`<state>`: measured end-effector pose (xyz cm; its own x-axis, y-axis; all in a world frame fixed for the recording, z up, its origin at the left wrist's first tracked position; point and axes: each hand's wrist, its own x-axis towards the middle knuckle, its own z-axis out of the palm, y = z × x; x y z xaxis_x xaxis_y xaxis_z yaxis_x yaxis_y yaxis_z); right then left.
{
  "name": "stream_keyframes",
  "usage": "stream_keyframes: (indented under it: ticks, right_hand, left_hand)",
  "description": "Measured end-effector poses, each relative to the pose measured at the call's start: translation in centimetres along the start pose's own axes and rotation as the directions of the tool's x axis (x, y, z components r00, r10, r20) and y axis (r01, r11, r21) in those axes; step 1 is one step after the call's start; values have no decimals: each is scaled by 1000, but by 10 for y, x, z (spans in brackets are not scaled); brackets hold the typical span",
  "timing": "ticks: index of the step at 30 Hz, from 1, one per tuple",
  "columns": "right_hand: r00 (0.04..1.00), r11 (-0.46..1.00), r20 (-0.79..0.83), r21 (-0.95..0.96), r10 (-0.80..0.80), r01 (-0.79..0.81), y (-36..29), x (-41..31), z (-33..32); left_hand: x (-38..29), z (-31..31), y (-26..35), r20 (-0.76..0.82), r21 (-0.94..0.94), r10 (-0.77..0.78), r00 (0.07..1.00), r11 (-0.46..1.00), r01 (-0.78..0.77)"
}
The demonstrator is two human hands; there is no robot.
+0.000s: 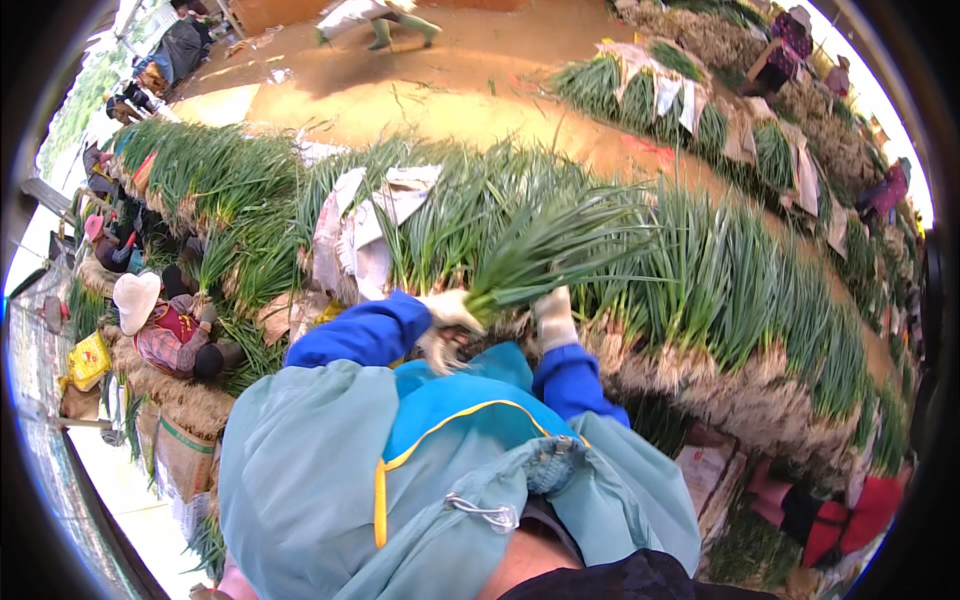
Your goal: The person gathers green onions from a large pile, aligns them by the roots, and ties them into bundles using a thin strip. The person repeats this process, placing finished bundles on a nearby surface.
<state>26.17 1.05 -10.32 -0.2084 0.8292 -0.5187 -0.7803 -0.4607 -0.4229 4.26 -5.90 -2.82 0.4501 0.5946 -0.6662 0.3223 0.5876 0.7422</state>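
Note:
My left hand (453,310), in a whitish glove, is closed round the base of a bunch of green onions (517,262). The bunch's pale roots hang below the glove, and its long leaves fan out to the right. My right hand (555,315), gloved too, is just under those leaves, beside the bunch; its fingers are partly hidden, so whether it grips anything cannot be told. Behind both hands stands a long row of green onions (705,285), roots towards me. Blue sleeves cover my forearms.
A co-worker in a pale hat (138,301) sits at the left among more bundles. White woven sacks (367,240) lie over the row. Beyond it runs a wet brown floor (315,105), where a person in green boots (381,34) walks. More onion bundles (645,97) stand at the upper right.

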Motion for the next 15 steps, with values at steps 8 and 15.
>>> stream_keyframes:
  ticks: [8,15]
  right_hand:
    - [942,920,48,-205,-331,334,-101,68,-86]
    - [884,930,-291,-155,-365,333,-189,6,-100]
  left_hand:
    - [-118,-46,-112,-478,554,261,838,830,58]
    - [-177,-29,-167,-638,570,163,753,757,320]
